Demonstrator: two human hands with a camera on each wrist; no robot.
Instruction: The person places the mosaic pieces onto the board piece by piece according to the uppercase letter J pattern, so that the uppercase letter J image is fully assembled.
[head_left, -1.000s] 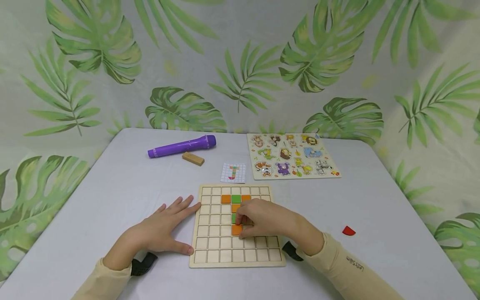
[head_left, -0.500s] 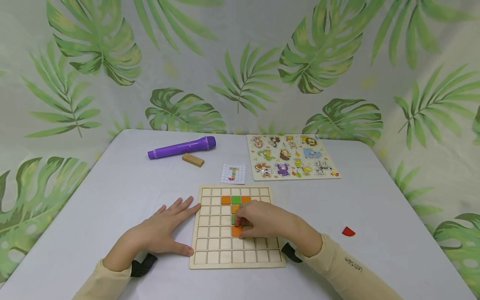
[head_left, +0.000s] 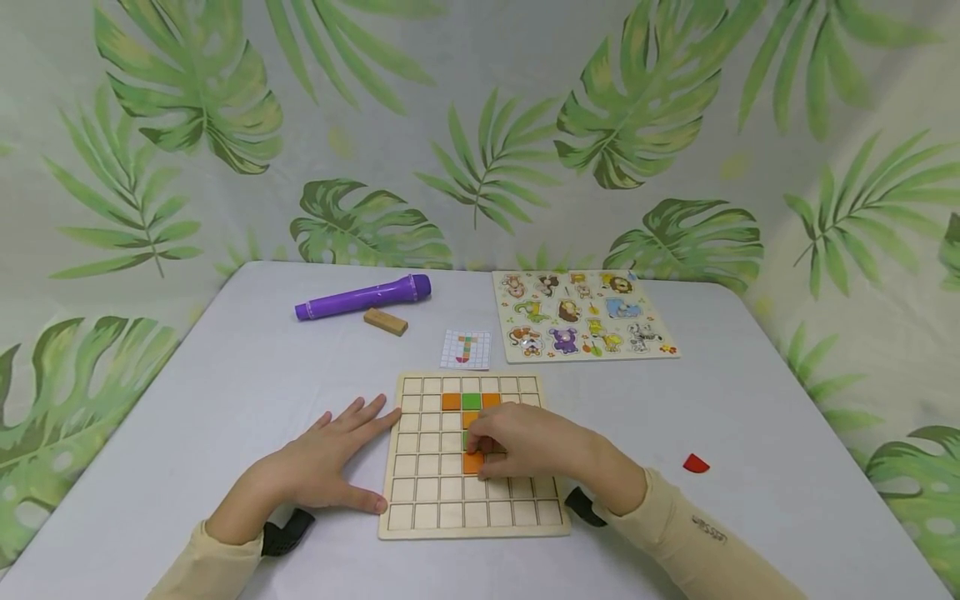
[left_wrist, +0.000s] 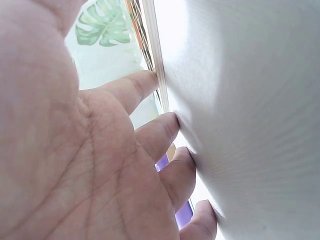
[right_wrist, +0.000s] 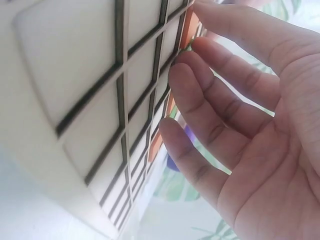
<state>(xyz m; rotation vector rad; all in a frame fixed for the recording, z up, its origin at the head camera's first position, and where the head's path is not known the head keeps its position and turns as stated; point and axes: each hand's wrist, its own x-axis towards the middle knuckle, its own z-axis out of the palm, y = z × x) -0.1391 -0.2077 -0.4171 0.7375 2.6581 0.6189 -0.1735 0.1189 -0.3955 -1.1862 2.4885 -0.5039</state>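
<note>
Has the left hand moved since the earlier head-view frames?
No. Judged against the grid board in the head view, the left hand stays put, still at the board's left edge.

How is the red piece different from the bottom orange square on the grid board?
The red piece is wedge-shaped; the orange square is square. The red piece lies on the table; the orange square sits on the grid board, by the right hand. Both look small and flat.

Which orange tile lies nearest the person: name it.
The orange tile at the thumb of the right hand; other visible orange tiles lie farther up the board.
</note>
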